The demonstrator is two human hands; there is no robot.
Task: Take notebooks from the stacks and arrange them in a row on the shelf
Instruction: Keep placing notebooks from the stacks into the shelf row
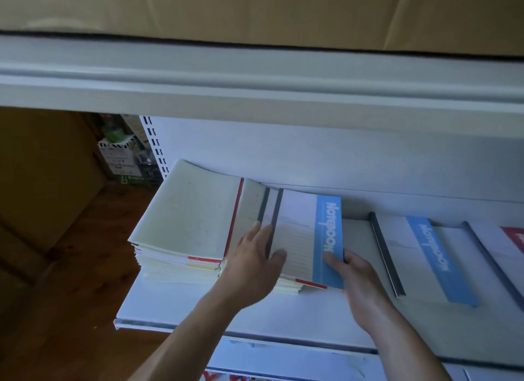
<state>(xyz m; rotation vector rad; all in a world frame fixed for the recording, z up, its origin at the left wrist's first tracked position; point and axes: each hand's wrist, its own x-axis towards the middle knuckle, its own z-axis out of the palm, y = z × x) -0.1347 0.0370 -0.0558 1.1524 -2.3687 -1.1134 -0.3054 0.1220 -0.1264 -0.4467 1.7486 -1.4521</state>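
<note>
Two stacks of notebooks sit at the left end of a white shelf (181,309). The left stack (187,219) shows a plain pale cover. On the second stack lies a white notebook with a blue "Notebook" band (303,238). My left hand (255,255) rests on its dark spine side, thumb on the cover. My right hand (354,275) grips its blue edge, thumb on top and fingers underneath. To the right, another blue-band notebook (425,255) lies flat in a row, then one with a red band (513,238) at the frame edge.
An upper shelf edge (255,77) juts out overhead, with cardboard above it. Left of the shelf are a wooden floor (71,267) and packaged goods (122,153) in the background. A lower shelf with items shows at the bottom.
</note>
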